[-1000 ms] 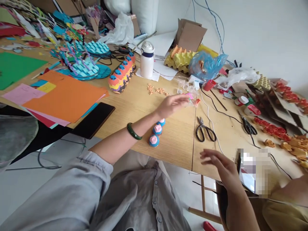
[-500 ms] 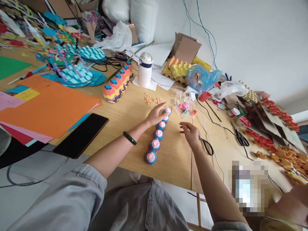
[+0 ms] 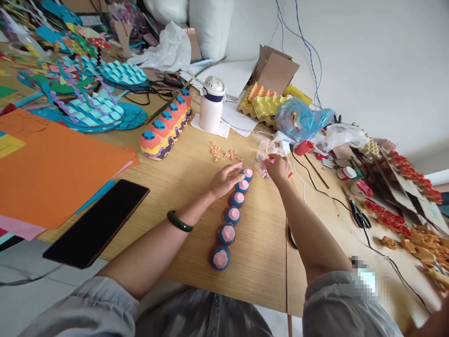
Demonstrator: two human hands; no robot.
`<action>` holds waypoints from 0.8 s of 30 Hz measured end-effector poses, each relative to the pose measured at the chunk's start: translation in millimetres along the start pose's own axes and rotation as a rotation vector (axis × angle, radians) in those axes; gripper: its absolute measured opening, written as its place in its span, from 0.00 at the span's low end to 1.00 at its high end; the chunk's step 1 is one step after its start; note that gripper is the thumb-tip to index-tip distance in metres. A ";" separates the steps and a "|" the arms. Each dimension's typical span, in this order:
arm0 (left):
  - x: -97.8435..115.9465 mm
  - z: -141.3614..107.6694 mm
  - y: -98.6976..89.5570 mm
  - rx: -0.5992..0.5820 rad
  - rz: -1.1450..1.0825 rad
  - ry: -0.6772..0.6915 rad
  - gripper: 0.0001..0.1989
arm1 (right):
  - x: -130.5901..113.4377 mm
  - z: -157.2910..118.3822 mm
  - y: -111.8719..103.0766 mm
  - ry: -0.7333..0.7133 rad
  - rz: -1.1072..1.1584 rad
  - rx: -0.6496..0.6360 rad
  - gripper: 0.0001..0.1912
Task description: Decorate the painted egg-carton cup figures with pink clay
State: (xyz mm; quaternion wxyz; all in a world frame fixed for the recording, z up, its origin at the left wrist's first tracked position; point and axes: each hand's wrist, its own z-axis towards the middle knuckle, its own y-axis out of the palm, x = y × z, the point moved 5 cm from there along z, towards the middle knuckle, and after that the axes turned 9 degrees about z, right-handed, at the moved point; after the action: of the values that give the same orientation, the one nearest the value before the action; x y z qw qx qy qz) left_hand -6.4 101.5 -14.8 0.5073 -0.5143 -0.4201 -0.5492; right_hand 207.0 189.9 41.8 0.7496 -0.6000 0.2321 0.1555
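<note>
A strip of egg-carton cups (image 3: pixel 228 233) lies lengthwise on the table, each bump covered in blue with a pink cap. My left hand (image 3: pixel 224 181) is at its far end, fingers stretched out and the thumb by the last bumps; whether it presses on them I cannot tell. Farther right, my right hand (image 3: pixel 279 169) reaches into small clear plastic packets (image 3: pixel 261 169). Its fingers are closed around a bit of pink clay (image 3: pixel 271 161), partly hidden by the hand. Orange crumbs (image 3: pixel 224 152) lie beyond my left hand.
A decorated orange egg-carton strip (image 3: pixel 167 122) and a white bottle (image 3: pixel 212 110) stand behind. To the left are a black phone (image 3: pixel 96 222) and orange paper (image 3: pixel 63 164). Scissors (image 3: pixel 358 213), cables, a blue plastic bag (image 3: pixel 302 119) and red-painted carton pieces (image 3: pixel 387 217) are at right.
My right hand has moved forward and left onto the clear packets, its fingers closing at the pink clay. My left hand stays by the strip's far end. The camera view has shifted slightly.
</note>
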 end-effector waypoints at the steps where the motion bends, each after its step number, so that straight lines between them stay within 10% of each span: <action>1: 0.8 -0.1 0.1 -0.003 0.018 0.010 0.31 | -3.1 6.0 6.2 -0.018 -0.012 -0.012 0.17; 8: 4.4 0.0 -1.0 -0.001 0.105 0.019 0.27 | -6.7 21.6 29.6 -0.048 0.070 -0.014 0.18; 24: 3.0 -0.9 -0.2 0.004 0.104 0.034 0.24 | 26.2 -9.1 -2.9 0.153 0.690 -0.162 0.06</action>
State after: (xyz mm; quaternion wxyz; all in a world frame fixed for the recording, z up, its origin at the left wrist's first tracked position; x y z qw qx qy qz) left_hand -6.6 100.3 -11.8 0.5432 -0.5251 -0.3854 -0.5297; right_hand 229.2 179.2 28.6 0.5837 -0.5537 0.4631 0.3719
